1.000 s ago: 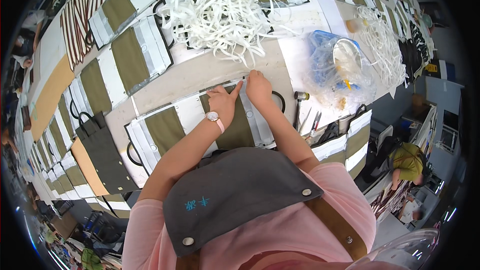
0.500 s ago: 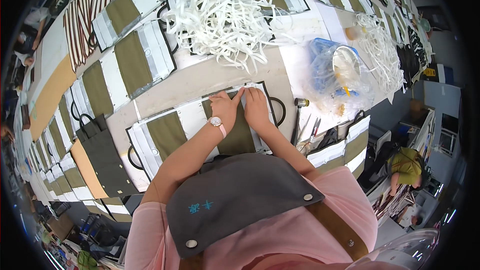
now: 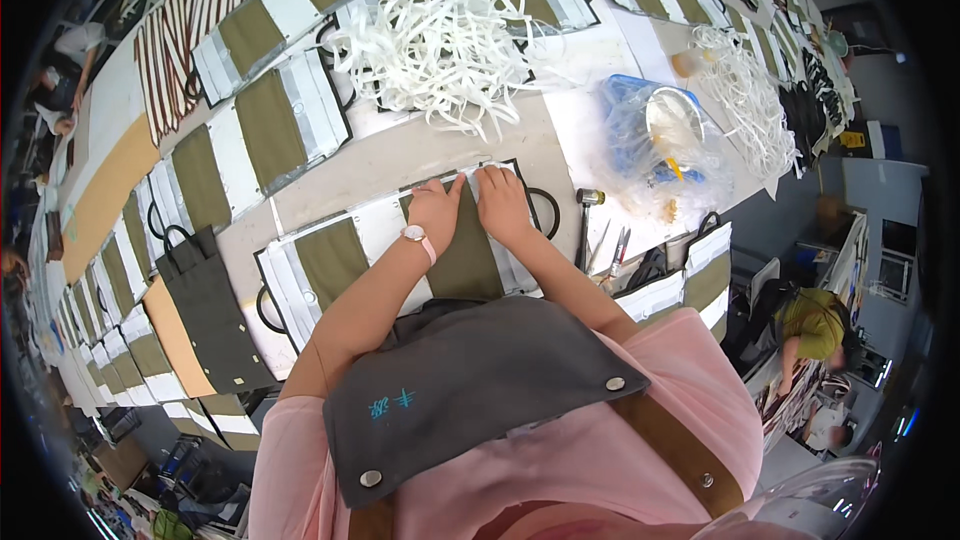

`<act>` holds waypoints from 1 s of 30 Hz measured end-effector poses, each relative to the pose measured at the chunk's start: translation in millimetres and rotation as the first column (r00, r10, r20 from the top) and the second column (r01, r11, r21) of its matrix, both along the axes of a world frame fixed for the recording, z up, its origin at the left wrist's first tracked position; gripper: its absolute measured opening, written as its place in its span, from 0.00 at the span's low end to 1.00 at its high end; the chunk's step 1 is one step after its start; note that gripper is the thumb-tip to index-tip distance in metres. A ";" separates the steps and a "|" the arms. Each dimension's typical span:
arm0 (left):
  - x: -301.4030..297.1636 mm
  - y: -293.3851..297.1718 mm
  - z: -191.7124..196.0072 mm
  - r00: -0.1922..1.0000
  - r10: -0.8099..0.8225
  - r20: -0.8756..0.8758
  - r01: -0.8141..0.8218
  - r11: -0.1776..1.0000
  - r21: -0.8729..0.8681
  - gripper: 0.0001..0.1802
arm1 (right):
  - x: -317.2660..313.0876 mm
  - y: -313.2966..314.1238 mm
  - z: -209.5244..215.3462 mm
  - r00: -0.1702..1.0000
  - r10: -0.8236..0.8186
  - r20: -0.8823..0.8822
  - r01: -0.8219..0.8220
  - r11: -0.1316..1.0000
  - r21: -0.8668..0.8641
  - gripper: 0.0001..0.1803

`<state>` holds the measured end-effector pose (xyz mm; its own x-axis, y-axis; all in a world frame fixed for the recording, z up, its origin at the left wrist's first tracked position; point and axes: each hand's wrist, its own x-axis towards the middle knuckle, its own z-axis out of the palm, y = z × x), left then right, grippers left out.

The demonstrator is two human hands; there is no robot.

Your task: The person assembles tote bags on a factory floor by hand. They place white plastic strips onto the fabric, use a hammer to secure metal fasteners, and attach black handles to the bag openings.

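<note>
A flat bag piece (image 3: 335, 265) with olive and white stripes, dark edging and black loop handles at both ends lies before me, its near part hidden by my arms and apron. My left hand (image 3: 434, 215) rests on the far edge, thumb stretched out, the other fingers bent slightly over the border. Beside it, my right hand (image 3: 503, 204) lies with its fingers flat on the same edge, near the right end. A narrow gap separates the two hands. Neither shows anything lifted off the table.
Beyond the piece sits a heap of white tape (image 3: 430, 50). To the right are a hammer (image 3: 590, 198), a tool with red-and-grey handles (image 3: 620, 245) and a blue container in clear plastic (image 3: 625, 125). A dark bag (image 3: 212, 310) lies left. Other people work at both sides.
Both hands have shifted slightly left in the picture, along with the things around them. The left hand's fingers have turned from pointing sideways to bending over the far edge.
</note>
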<state>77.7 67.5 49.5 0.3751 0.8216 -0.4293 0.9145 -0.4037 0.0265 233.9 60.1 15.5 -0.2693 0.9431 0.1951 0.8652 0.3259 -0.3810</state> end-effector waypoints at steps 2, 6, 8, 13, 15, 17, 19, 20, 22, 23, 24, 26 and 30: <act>-3.8 5.6 12.8 0.996 0.044 0.071 -0.041 0.998 -0.051 0.33 | 9.1 4.0 -0.3 0.999 -0.014 -0.048 0.010 0.997 -0.079 0.24; -47.0 -28.2 -43.2 0.949 -0.048 0.311 -0.052 0.951 0.306 0.32 | 12.3 -0.2 2.6 0.998 0.054 0.041 -0.055 0.998 0.026 0.24; -67.4 -60.1 -25.4 0.946 -0.005 0.324 -0.090 0.956 0.278 0.31 | 18.7 -13.4 -4.5 0.987 0.047 0.152 -0.071 0.984 0.161 0.26; -145.5 -159.8 -13.3 0.914 0.311 0.260 -0.381 0.880 0.284 0.30 | 25.1 -29.2 4.8 0.968 -0.235 0.092 0.244 0.965 -0.094 0.36; -176.2 -199.2 -18.7 0.872 0.435 0.226 -0.489 0.809 0.328 0.30 | 24.8 -41.4 6.8 0.955 -0.249 0.158 0.263 0.962 -0.073 0.36; -190.6 -232.8 -19.2 0.785 0.599 0.161 -0.617 0.732 0.288 0.29 | 28.0 -54.2 3.1 0.942 -0.275 0.194 0.295 0.952 -0.082 0.34; -197.4 -253.6 -22.0 0.727 0.676 0.124 -0.683 0.692 0.233 0.29 | 35.5 -65.6 3.9 0.930 -0.290 0.227 0.318 0.943 -0.100 0.33; -199.4 -261.1 -25.5 0.722 0.675 0.149 -0.689 0.683 0.243 0.29 | 37.7 -68.6 10.7 0.928 -0.291 0.234 0.323 0.940 -0.111 0.32; -202.9 -269.3 -36.8 0.737 0.655 0.165 -0.672 0.683 0.288 0.28 | 47.9 -69.8 9.7 0.935 -0.299 0.191 0.328 0.933 -0.145 0.31; -201.0 -266.0 -34.4 0.727 0.672 0.142 -0.682 0.679 0.272 0.28 | 59.0 -66.8 3.4 0.941 -0.308 0.140 0.329 0.930 -0.164 0.30; -199.6 -261.6 -32.1 0.716 0.688 0.119 -0.692 0.675 0.257 0.28 | 67.6 -66.2 -4.0 0.945 -0.316 0.088 0.327 0.927 -0.183 0.29; -197.3 -257.3 -29.9 0.700 0.711 0.069 -0.701 0.667 0.252 0.27 | 74.6 -65.8 -10.3 0.954 -0.282 0.100 0.294 0.947 -0.130 0.27; -191.0 -256.8 -25.7 0.716 0.693 0.083 -0.684 0.674 0.277 0.28 | 85.3 -63.8 -27.2 0.955 -0.285 0.084 0.290 0.956 -0.050 0.22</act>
